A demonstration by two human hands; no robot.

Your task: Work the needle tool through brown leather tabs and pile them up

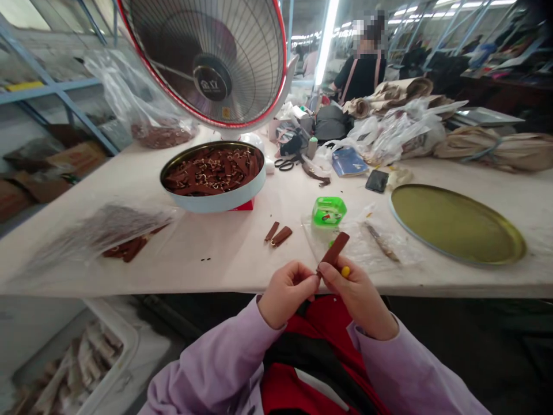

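Observation:
My left hand [287, 291] and my right hand [356, 294] meet just below the table's front edge, both pinched on the lower end of a brown leather strap [334, 249] that sticks up and to the right. A small yellow thing [345, 271] shows in the right hand's fingers. Two more brown strap pieces [279, 233] lie on the white table [233, 253] just beyond the hands. A green plastic box [329, 211] stands behind them. A round tin [213, 176] full of brown straps with metal hooks sits farther back.
A large gold tin lid [458, 225] lies at right. Clear plastic bags [99, 230] with straps lie at left. A big round fan-like heater [211, 57] stands behind the tin. Scissors [285, 165], a phone [377, 180], bags and rolled fabric clutter the far side, where another person [363, 69] works.

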